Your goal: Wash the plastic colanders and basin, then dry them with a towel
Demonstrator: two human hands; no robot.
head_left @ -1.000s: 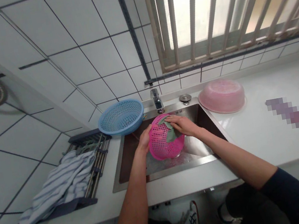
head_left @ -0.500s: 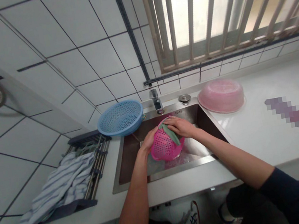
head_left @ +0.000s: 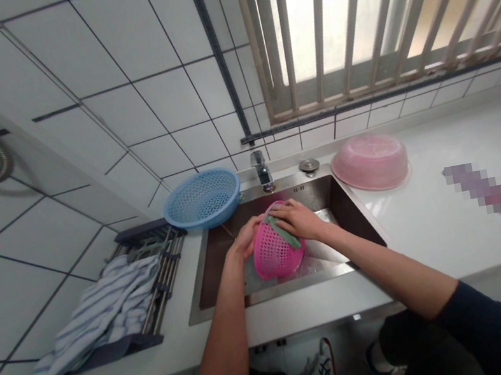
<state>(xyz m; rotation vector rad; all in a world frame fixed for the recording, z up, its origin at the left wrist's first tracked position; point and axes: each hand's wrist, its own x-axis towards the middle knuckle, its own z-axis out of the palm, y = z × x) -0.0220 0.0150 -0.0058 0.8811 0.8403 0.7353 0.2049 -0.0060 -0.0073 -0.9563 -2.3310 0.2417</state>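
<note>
A bright pink perforated colander (head_left: 276, 254) is tilted on its side over the steel sink (head_left: 206, 266). My left hand (head_left: 248, 237) grips its left rim, fingers curled at the edge. On the colander's outer surface, my right hand (head_left: 301, 220) presses a green cloth (head_left: 284, 233), fingers bent over it. Part of the cloth is hidden under those fingers. The colander's inside faces away from view. Behind the sink's back edge stands the chrome faucet (head_left: 262, 172).
A blue plastic basket (head_left: 204, 199) sits at the sink's back left corner. An upturned pink basin (head_left: 371, 163) and a metal drain strainer (head_left: 309, 166) are at the back right. A striped cloth (head_left: 106, 303) lies over a folding rack (head_left: 165, 280) on the left.
The colander has turned and shifted slightly left and down. Both hands moved with it, the right hand with the cloth sliding a little lower along the wall.
</note>
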